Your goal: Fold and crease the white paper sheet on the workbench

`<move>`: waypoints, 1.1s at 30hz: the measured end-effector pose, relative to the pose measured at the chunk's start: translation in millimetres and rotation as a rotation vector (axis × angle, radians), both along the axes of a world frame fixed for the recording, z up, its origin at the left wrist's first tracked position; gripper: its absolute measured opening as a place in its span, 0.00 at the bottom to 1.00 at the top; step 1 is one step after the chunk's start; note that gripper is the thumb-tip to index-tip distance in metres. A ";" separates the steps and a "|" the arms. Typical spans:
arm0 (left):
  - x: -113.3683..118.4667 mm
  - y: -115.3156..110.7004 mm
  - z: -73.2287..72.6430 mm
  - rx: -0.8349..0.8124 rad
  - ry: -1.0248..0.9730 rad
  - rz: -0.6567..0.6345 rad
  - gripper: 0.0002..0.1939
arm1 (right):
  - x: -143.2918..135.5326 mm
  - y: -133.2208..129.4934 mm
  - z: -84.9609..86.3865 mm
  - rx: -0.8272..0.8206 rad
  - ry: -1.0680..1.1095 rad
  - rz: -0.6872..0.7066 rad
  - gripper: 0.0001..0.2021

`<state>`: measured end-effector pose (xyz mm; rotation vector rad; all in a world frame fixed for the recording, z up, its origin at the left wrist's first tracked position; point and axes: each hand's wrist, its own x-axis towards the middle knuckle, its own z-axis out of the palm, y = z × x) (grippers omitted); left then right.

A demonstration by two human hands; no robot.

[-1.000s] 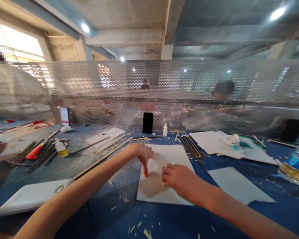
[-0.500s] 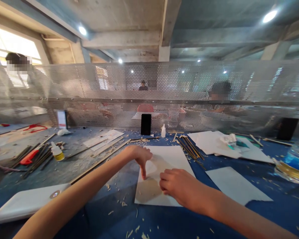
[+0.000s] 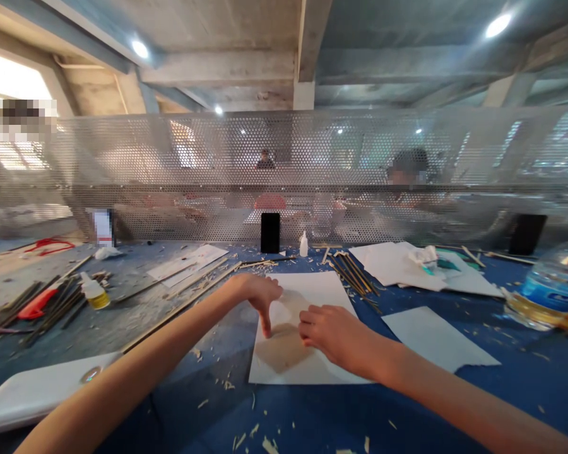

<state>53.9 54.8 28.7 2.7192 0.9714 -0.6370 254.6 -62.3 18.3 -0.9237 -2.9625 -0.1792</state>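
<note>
Left hand (image 3: 264,294) arched, thumb pointing down and spread wide from the fingers, the person leans over a white paper sheet (image 3: 298,366) lying flat on the blue tabletop (image 3: 194,416). The right hand (image 3: 329,328) curls low above it, any grip hidden; the sheet looks uncut and unfolded, what remains unclear.

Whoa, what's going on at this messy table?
A person has two bare hands over a white sheet. The left hand points its thumb down; the right hand has curled fingers, and I can't tell if it holds anything. Beyond the sheet stands a small white bottle; thin sticks lie nearby.
</note>
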 end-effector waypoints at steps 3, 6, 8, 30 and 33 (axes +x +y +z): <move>1.4 -2.0 2.3 0.035 0.103 -0.030 0.48 | 1.8 -0.9 1.8 -0.035 0.003 0.010 0.06; 2.0 -2.7 3.3 0.042 0.114 -0.041 0.49 | 1.7 -3.1 3.2 -0.088 0.016 0.076 0.07; 1.5 -1.6 2.4 0.025 0.092 -0.047 0.49 | 1.7 -2.3 4.4 -0.086 0.028 0.060 0.07; 1.2 -2.6 2.8 0.031 0.084 0.019 0.51 | -1.2 3.7 -6.9 -0.286 0.245 0.053 0.09; 0.8 -2.7 2.9 0.051 0.107 -0.012 0.50 | -0.6 4.0 -4.5 -0.340 0.247 0.056 0.09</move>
